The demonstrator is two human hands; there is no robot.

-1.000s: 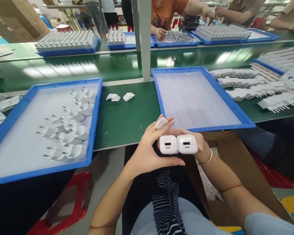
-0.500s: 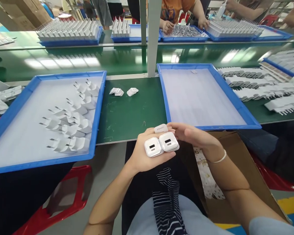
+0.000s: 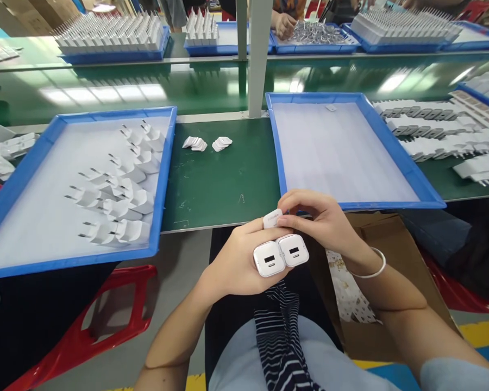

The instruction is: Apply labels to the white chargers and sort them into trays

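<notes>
My left hand [image 3: 236, 258] is closed around two white USB chargers side by side, a left charger [image 3: 269, 258] and a right charger [image 3: 294, 250]. Their port faces, each with a wide and a narrow slot, point toward me. Above them, a small white rounded plastic piece [image 3: 271, 218] with faint print lies against my left index finger. The thumb and fingers of my right hand [image 3: 320, 220] pinch its right end. My left fingertips are partly hidden behind the chargers.
On the left, a blue tray [image 3: 163, 190] holds several white plug adapters [image 3: 126, 198]. Small stacked white pieces [image 3: 195, 143] lie on the green table [image 3: 224, 179]. Another blue tray [image 3: 283, 157] stands right, beside rows of chargers [image 3: 427, 127]. A post [image 3: 257, 60] rises behind. Below sits an open cardboard box [image 3: 407, 277].
My right hand has gone from flat, extended fingers to a pinch on the small white piece. The chargers in my left hand have shifted slightly right and down. The view has tilted a little.
</notes>
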